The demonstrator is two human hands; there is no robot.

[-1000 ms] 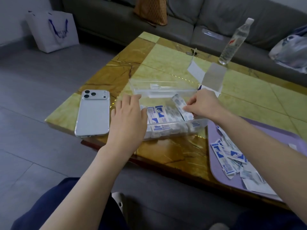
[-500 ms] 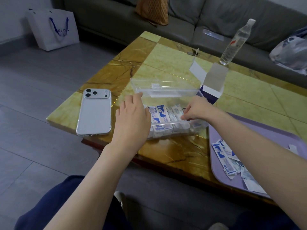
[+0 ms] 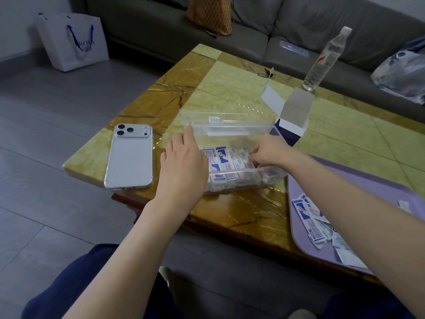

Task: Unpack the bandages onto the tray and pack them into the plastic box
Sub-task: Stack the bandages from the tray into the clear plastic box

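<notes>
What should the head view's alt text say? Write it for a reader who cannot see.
Two bare hands work at an open clear plastic box of bandages on a marble table: the left hand rests at its left end, the right hand presses bandages inside. More bandages lie on a purple tray at right; a phone lies at left.

I see my left hand (image 3: 181,166) lying flat over the left end of the clear plastic box (image 3: 232,130), its lid standing open. My right hand (image 3: 269,153) reaches inside, fingers (image 3: 253,157) curled down on the bandages (image 3: 226,157) packed in a row. More loose bandages (image 3: 315,224) lie on the purple tray (image 3: 358,180) to the right. 1 phone (image 3: 130,156) rests face down on the bench (image 3: 230,72) beside the box.
</notes>
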